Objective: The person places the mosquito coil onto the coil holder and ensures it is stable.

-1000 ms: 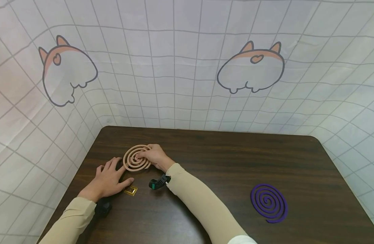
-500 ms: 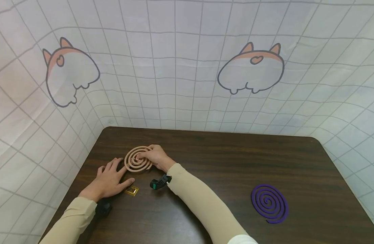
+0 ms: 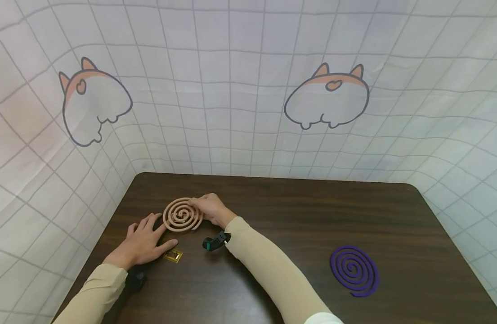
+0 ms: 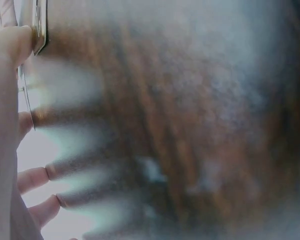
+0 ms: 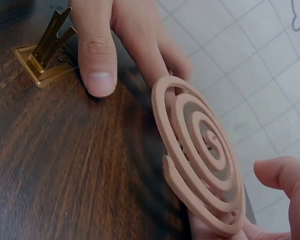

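Sitting just beyond the gold stand (image 3: pixel 173 256) in the head view, the pale coil (image 3: pixel 181 213) was over the counter (image 3: pixel 280 216). Left of the stand, the left grip (image 3: pixel 141 244) was spread wide, holding nothing, one fingertip at the coil's rim. Beyond the stand and to its right, the right grip (image 3: pixel 213 209) was at the coil's opposite side. The purple coil (image 3: pixel 352 270) lay well right of the stand. The pale coil looked light, stiff, dry rather than slippery, and brittle, probably best taken by its outer turn, fingers underneath, without twisting. No brand, label or writing could be read anywhere

The left wrist view was mostly blur, the left thumb close by the stand; nothing was legible

In the right wrist view, the right thumb stood clear of the coil's face, while the other fingers went mostly out of sight under the rim away from the stand, so how firmly they held could not be told. Thin prongs rose from the stand, with no lettering to be made out
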A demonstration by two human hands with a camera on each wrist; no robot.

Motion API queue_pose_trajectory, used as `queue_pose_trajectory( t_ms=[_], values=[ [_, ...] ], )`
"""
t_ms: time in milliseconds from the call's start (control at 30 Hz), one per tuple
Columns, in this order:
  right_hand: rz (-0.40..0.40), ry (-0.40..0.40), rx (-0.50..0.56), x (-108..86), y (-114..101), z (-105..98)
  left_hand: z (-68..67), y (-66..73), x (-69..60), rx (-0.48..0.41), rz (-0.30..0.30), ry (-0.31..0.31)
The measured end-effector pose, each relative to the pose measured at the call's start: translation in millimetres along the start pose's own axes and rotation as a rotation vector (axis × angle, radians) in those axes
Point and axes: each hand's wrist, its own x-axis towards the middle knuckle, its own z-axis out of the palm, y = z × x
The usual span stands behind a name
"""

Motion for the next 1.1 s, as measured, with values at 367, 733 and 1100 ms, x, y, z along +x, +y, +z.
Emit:
queue_pose_trajectory(
  t_ms=[367,733,1100],
  values=[
    [0.017,0.072,0.000,-9.4,-10,-20,3.7,-2.4,0.0,-0.023,0.015,0.033],
    [0.002,0.073,-0.022,-22.1,-14,-43,-0.2,-0.4,-1.6,-0.014,0.012,0.022],
    [-0.033,0.124,-0.039,-30.4,-17,-70,-1.5,-0.9,-3.9,-0.007,0.008,0.028]
  ],
)
